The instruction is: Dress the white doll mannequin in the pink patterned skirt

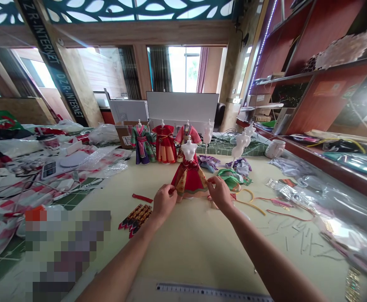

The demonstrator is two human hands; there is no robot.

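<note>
A small white mannequin (pixel 189 150) stands upright in the middle of the table, wearing a red and gold doll skirt (pixel 189 179) with a green band near its pale hem. My left hand (pixel 165 203) pinches the skirt's lower left edge between thumb and fingers. On the opposite side, my right hand (pixel 220 193) pinches the lower right edge, so the skirt is spread between them. Beside my left hand lie a red strip (pixel 142 198) and a patterned black, gold and red fabric piece (pixel 135 219). Yellow cord (pixel 251 206) lies right of my right hand.
Behind stand several dressed mannequins, one in a green robe (pixel 142 144), and bare white mannequins (pixel 240 147). Green cloth (pixel 232 179) lies in front of these. A ruler (pixel 208 292) lies at the near edge. Plastic bags (pixel 315 188) and thin pins crowd the right; clutter covers the left.
</note>
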